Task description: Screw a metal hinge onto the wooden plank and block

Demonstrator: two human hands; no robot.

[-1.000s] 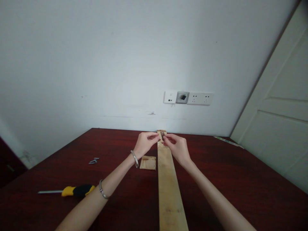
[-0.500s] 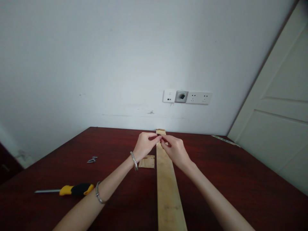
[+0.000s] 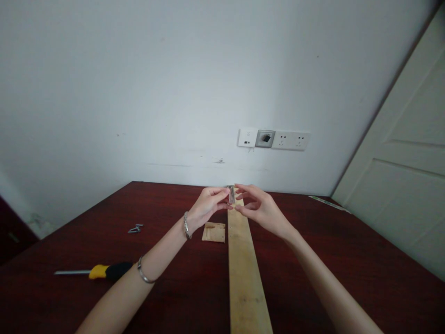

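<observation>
Over the far end of a long wooden board, my left hand pinches a small shiny metal plate, upright between thumb and fingers. Close by its right side is my right hand, fingers curved and thumb apart from them; whether its tips touch the plate is hard to see. A small square wooden piece lies on the table left of the board, just below my left wrist.
Several screws lie on the dark red table to the left. Nearer stands out a yellow-black screwdriver, its handle end partly behind my left forearm. A printed strip is at the far right; the wall has sockets.
My hands were pinched together over the board; now the right fingers have spread and drawn slightly right. The metal plate has come into view in my left hand.
</observation>
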